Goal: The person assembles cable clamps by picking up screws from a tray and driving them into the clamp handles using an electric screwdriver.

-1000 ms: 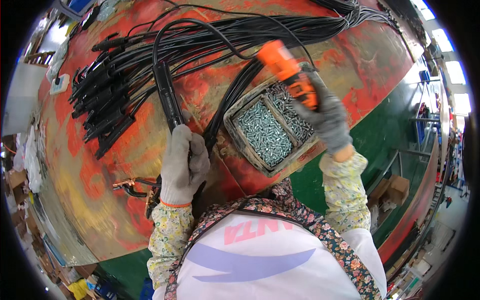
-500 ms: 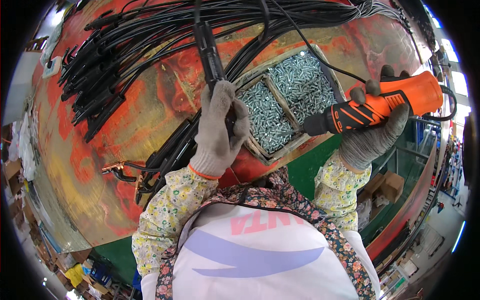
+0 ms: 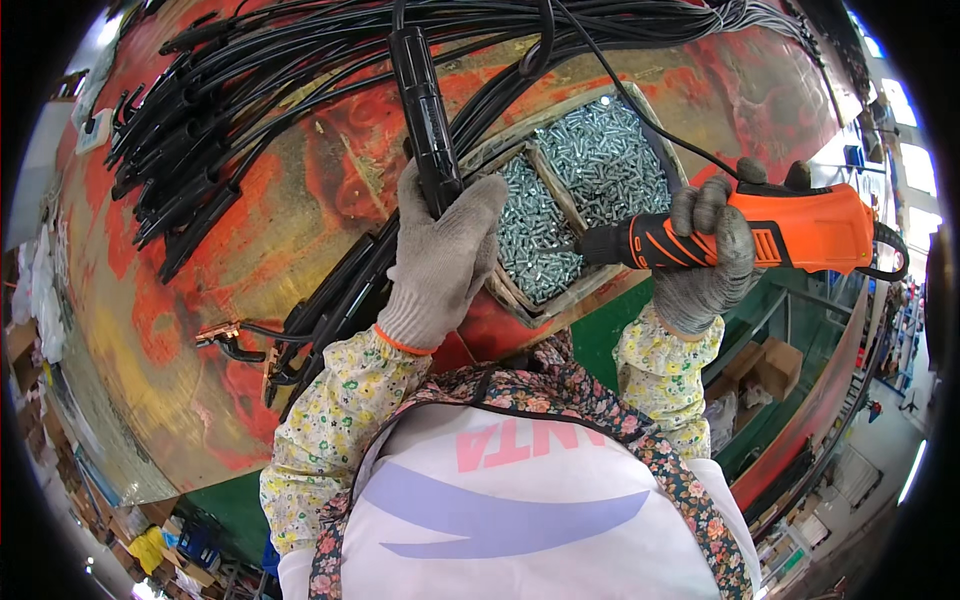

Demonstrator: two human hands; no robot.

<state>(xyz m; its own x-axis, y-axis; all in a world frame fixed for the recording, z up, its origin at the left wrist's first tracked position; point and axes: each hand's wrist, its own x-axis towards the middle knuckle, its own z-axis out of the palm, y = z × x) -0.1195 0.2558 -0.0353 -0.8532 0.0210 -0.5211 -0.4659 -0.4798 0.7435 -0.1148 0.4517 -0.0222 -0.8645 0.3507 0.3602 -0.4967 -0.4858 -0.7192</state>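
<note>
My left hand (image 3: 440,255), in a grey knit glove, is closed round the lower end of a black tubular cable handle (image 3: 423,105). The handle stands up and away from me, with a cable leaving its far end. In my gloved right hand (image 3: 712,262) is an orange and black corded electric screwdriver (image 3: 815,230), lying almost level with its nose to the left. That nose is over the near edge of a divided wooden box (image 3: 557,190) full of small silver screws (image 3: 605,150). Whether a screw sits on the tip is too small to tell.
A thick bundle of black cables (image 3: 330,60) with handles (image 3: 190,190) covers the far left of the worn red table (image 3: 350,150). Copper-jawed clamps (image 3: 222,335) lie left of my left forearm. The screwdriver's cord (image 3: 620,85) crosses over the box. Cardboard boxes (image 3: 775,368) stand low at right.
My right hand has brought the screwdriver left and turned it closer to level. The black handle has rolled in my left hand, whose fingers have shifted round its lower end.
</note>
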